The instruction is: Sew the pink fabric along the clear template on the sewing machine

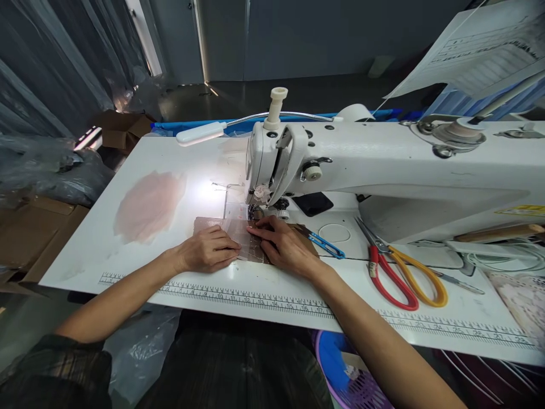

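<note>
The sewing machine past the hands had smooth glossy white paint, with bare shiny metal on the tension bits. Tabletop under them was slick white, kinda reflective. Right between the fingers sat thin, see-through material over a brown piece with a bit of sheen. Off to the right, the scissors had smooth red and yellow handles and metal blades. Way left, matt brown cardboard and crinkly clear plastic.

Two hands, one sewing machine
</note>
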`<state>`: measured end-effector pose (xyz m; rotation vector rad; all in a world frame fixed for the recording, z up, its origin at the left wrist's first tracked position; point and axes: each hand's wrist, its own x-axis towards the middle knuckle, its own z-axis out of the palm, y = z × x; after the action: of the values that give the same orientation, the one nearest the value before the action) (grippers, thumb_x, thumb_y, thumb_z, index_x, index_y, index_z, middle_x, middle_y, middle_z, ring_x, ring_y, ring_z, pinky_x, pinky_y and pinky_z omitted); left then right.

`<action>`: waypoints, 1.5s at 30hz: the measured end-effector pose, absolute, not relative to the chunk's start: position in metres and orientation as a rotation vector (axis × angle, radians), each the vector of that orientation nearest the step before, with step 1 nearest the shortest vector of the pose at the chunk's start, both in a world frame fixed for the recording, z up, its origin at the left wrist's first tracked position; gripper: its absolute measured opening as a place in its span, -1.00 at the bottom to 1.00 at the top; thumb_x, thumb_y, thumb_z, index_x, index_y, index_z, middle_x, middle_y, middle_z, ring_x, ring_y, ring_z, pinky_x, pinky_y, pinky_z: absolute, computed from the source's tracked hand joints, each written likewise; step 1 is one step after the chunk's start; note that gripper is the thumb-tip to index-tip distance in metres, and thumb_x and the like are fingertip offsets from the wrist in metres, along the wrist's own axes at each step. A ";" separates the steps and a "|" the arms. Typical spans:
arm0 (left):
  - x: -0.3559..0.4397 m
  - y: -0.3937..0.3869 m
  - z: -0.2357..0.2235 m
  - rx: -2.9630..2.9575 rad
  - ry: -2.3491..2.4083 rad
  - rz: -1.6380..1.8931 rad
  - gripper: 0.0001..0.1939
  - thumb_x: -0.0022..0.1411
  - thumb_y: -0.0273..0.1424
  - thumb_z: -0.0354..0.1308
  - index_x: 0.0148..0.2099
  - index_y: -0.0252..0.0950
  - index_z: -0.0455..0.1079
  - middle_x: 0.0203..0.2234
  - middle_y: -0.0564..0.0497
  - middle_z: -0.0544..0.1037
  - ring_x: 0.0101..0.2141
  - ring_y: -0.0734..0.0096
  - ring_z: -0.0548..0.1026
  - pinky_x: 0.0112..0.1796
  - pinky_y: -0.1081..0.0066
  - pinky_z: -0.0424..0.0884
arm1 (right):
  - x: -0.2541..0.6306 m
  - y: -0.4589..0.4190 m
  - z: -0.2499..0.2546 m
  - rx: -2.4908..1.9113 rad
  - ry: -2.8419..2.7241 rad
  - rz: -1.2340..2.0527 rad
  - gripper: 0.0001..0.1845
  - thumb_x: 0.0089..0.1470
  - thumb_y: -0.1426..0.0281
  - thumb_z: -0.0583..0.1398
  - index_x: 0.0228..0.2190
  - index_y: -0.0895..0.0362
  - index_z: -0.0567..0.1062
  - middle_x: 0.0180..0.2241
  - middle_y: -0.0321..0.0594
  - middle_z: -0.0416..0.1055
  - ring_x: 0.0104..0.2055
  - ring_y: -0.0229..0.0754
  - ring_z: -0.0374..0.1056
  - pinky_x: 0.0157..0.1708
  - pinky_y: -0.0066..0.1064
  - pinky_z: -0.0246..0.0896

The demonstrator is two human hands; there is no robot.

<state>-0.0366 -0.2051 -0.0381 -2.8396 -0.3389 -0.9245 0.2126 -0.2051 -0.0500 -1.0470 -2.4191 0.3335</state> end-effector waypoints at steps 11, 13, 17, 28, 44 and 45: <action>-0.035 -0.204 -0.041 -2.839 -0.360 -0.957 -0.88 0.31 -0.48 0.12 -0.27 -0.31 0.48 -0.30 0.02 0.65 -0.38 0.46 0.53 -0.35 0.40 0.44 | 0.219 -0.213 -0.041 -0.979 -2.484 0.360 -0.57 0.18 0.46 0.06 0.00 -0.03 0.54 -0.09 -0.08 0.40 -0.07 -0.10 0.39 -0.08 -0.15 0.39; -0.035 -0.204 -0.041 -2.837 -0.359 -0.972 -0.89 0.30 -0.49 0.13 -0.27 -0.32 0.48 -0.30 0.01 0.65 -0.39 0.45 0.52 -0.36 0.40 0.43 | 0.217 -0.213 -0.042 -0.937 -2.513 0.305 -0.58 0.19 0.46 0.06 -0.01 -0.03 0.55 -0.10 -0.06 0.40 -0.06 -0.08 0.38 -0.09 -0.14 0.39; -0.035 -0.205 -0.041 -2.857 -0.361 -0.983 -0.92 0.27 -0.51 0.15 -0.27 -0.34 0.47 -0.31 -0.01 0.64 -0.39 0.44 0.52 -0.35 0.40 0.41 | 0.215 -0.212 -0.045 -0.906 -2.513 0.269 -0.60 0.21 0.46 0.05 -0.03 0.00 0.57 -0.12 -0.04 0.39 -0.06 -0.08 0.36 -0.10 -0.15 0.39; -0.039 -0.191 -0.021 -2.813 -0.743 -0.864 -0.59 0.43 -0.18 -0.08 -0.11 -0.37 0.48 -0.20 -0.11 0.60 -0.35 0.32 0.47 -0.36 0.32 0.31 | 0.212 -0.215 -0.045 -0.999 -2.455 0.325 -0.61 0.16 0.48 0.09 -0.06 0.01 0.58 -0.11 -0.06 0.39 -0.06 -0.06 0.37 -0.07 -0.12 0.39; -0.032 -0.181 -0.042 -2.808 -0.761 -0.713 -0.64 0.47 -0.29 -0.10 -0.11 -0.43 0.43 -0.21 -0.17 0.56 -0.26 0.31 0.48 -0.23 0.30 0.45 | 0.212 -0.214 -0.047 -0.971 -2.446 0.302 -0.63 0.18 0.47 0.10 -0.06 -0.04 0.59 -0.12 -0.07 0.39 -0.07 -0.05 0.38 -0.08 -0.09 0.40; -0.032 -0.181 -0.043 -2.805 -0.752 -0.722 -0.65 0.47 -0.30 -0.10 -0.10 -0.45 0.42 -0.21 -0.18 0.55 -0.25 0.31 0.47 -0.23 0.30 0.45 | 0.212 -0.214 -0.047 -0.970 -2.449 0.302 -0.63 0.19 0.47 0.10 -0.06 -0.05 0.59 -0.12 -0.07 0.39 -0.07 -0.05 0.38 -0.09 -0.08 0.40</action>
<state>-0.0321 -0.1806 -0.0427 -2.8046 -0.7522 -0.7222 0.2117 -0.2142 -0.0466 -0.9701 -2.4490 0.3016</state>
